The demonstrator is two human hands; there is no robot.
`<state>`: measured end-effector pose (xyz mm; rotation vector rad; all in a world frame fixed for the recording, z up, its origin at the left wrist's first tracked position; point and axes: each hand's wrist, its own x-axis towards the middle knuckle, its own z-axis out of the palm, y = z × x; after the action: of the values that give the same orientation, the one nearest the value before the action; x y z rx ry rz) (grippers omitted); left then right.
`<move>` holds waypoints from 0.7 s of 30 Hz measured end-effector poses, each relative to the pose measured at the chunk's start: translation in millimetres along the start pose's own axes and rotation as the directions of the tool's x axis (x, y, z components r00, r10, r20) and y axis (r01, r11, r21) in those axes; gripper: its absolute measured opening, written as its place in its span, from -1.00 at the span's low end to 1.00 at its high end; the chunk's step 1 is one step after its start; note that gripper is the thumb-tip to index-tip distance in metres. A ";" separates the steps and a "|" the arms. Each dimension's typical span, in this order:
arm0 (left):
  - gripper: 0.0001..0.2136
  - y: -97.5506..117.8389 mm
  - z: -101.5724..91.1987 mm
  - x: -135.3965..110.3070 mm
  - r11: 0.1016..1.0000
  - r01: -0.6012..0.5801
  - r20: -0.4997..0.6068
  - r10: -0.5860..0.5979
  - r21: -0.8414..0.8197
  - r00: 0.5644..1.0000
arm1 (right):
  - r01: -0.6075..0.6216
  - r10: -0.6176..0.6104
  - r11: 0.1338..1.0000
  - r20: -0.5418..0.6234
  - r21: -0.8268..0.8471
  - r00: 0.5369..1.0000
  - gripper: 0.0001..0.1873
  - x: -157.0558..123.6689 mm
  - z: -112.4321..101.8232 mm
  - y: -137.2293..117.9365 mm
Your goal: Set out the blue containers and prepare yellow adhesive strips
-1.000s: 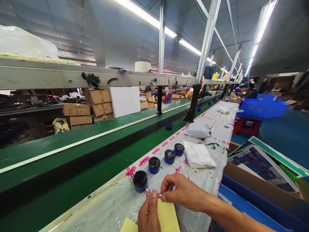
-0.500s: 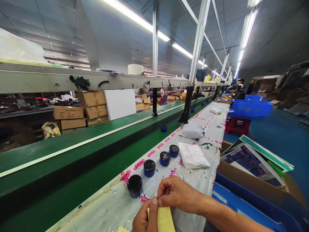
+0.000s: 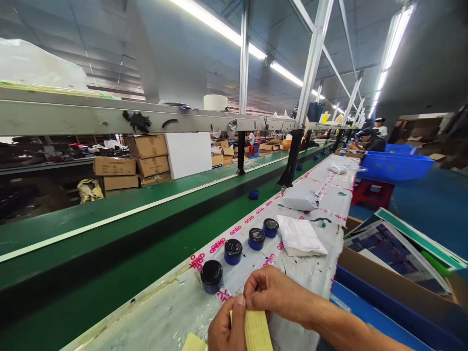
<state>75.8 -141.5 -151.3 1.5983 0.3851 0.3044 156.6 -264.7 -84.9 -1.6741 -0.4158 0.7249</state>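
From where I watch, the hall is bright and evenly lit. The light comes from long fluorescent strips (image 3: 256, 48) running overhead into the far distance, with a second row (image 3: 393, 36) at the upper right; both burn out to pure white with a soft bloom around them. Shadows are faint and short, only a thin dark edge under the small jars (image 3: 233, 250) on the table (image 3: 175, 312). The plastic sheeting on it shows mild sheen. The space under the left shelf (image 3: 44, 175) is dim and murky. The wide lens bends straight posts and stretches the corners. My hands at the bottom edge look slightly soft; far figures are small and indistinct.
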 end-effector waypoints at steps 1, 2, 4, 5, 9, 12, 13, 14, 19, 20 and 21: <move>-0.36 -1.7 0.3 0.6 1.000 -0.001 -0.002 0.001 -0.015 1.000 | -0.006 0.006 1.000 0.002 0.001 1.000 -0.86 0.4 0.4 0.1; -0.36 -3.3 0.5 1.1 1.000 -0.002 -0.007 0.002 -0.024 1.000 | -0.010 0.010 1.000 0.008 0.004 1.000 -0.84 0.8 0.7 0.2; -0.36 -5.5 0.6 1.8 0.999 0.000 -0.022 -0.001 -0.034 1.000 | -0.016 0.016 1.000 0.028 0.017 0.999 -0.79 1.5 0.7 0.5; -0.37 -6.2 0.5 1.9 0.999 0.005 -0.028 -0.006 -0.038 1.000 | -0.018 0.017 1.000 0.043 0.026 0.999 -0.76 1.9 0.5 0.8; -0.41 -8.3 1.1 1.3 0.998 0.037 -0.036 -0.038 -0.049 0.999 | -0.023 0.019 0.999 0.082 0.042 0.996 -0.69 1.8 0.0 3.1; -0.41 -10.6 2.8 0.7 0.998 0.039 -0.044 -0.042 -0.051 0.998 | -0.023 0.020 0.999 0.080 0.036 0.997 -0.65 0.5 0.8 4.8; -0.41 -11.3 3.4 0.6 0.998 0.035 -0.051 -0.037 -0.044 0.998 | -0.017 0.014 0.999 0.080 0.033 0.997 -0.65 0.1 1.3 5.2; -0.41 -11.9 3.9 0.4 0.999 0.029 -0.061 -0.032 -0.036 0.998 | -0.007 0.005 0.999 0.083 0.033 0.997 -0.65 -0.1 1.9 5.5; -0.42 -14.8 2.7 1.6 0.999 0.048 -0.080 -0.049 -0.018 0.996 | 0.081 -0.083 0.996 0.083 0.030 0.993 -0.67 0.2 5.5 6.5; -0.42 -15.3 1.7 2.3 0.998 0.059 -0.078 -0.060 -0.019 0.995 | 0.092 -0.096 0.995 0.086 0.041 0.992 -0.66 0.0 6.0 6.3; -0.43 -15.5 0.7 3.0 0.997 0.067 -0.075 -0.069 -0.022 0.995 | 0.098 -0.103 0.994 0.088 0.055 0.991 -0.66 -0.4 6.3 5.8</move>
<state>77.9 -140.2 -166.9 1.5540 0.4925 0.3161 151.4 -261.6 -91.1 -1.5653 -0.5378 0.7326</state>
